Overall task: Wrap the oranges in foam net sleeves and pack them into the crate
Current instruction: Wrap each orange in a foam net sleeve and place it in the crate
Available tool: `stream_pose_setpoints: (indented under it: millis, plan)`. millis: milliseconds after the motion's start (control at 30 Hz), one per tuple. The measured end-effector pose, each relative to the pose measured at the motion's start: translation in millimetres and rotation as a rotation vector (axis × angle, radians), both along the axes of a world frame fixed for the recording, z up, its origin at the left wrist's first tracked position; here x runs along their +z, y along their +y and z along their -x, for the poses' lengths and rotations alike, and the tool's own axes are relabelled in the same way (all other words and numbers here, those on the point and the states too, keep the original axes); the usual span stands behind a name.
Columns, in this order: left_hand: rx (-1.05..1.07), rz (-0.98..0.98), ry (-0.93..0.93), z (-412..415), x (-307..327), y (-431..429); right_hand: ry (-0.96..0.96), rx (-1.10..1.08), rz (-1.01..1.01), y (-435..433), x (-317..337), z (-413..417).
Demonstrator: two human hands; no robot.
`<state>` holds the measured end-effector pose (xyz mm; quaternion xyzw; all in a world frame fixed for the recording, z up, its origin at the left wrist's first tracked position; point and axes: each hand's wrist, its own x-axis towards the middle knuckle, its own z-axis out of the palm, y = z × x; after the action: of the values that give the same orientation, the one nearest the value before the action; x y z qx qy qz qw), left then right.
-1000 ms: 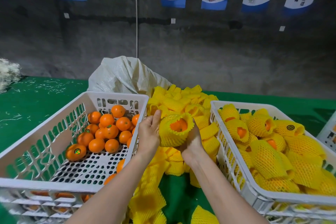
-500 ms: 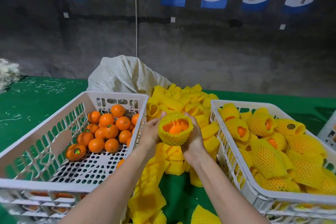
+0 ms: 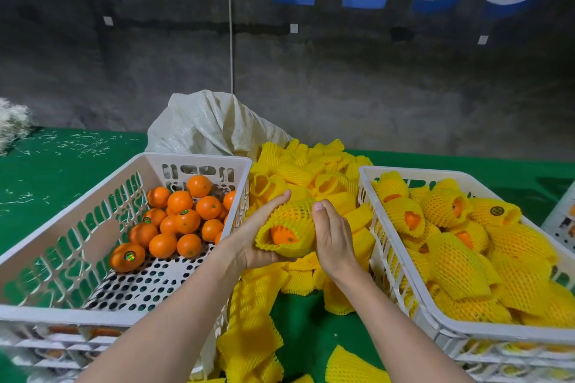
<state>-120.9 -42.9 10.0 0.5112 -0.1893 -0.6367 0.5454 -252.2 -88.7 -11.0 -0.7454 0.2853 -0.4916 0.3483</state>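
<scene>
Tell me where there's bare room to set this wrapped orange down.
Free: the left crate's front floor, before the loose oranges; the near green cloth patch, ringed by foam sleeves. Crowded: the right crate, heaped with wrapped oranges, and the gap between the crates.

Two forearms show from the lower edge up to the wrists, both bare and slender. The left hand (image 3: 258,236) and the right hand (image 3: 334,236) are bare as well. The right thumb's nail is short and plain; the other nails are hidden.
</scene>
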Motion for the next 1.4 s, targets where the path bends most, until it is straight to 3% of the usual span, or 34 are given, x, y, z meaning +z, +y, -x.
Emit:
stream_pose_setpoints:
  millis: [200, 467, 567, 900, 1000, 1133, 1233, 1400]
  plan:
    - [-0.276, 0.011, 0.075, -6, 2, 3, -0.012, 0.1, 0.061, -6, -1, 0]
    - [-0.313, 0.052, -0.038, -8, -3, -2, -0.008, 0.079, -0.034, -14, -9, 7]
    - [-0.21, 0.054, -0.12, -4, -4, -4, 0.039, 0.024, -0.013, -18, -10, 8]
    - [-0.195, 0.059, 0.077, -1, 1, 2, 0.046, 0.035, 0.087, -16, -8, 5]
    - [-0.085, 0.087, -0.059, 6, 4, -2, 0.114, 0.019, 0.034, -21, -13, 10]
    - [0.097, 0.093, -0.404, 15, 2, -6, -0.02, 0.222, -0.327, -14, -13, 20]
    - [0.217, 0.156, -0.536, 24, -3, -9, 0.035, 0.356, -0.305, 3, -13, 22]
    - [0.287, 0.082, -0.212, 41, -3, -17, 0.205, 0.151, -0.08, 8, -17, 26]
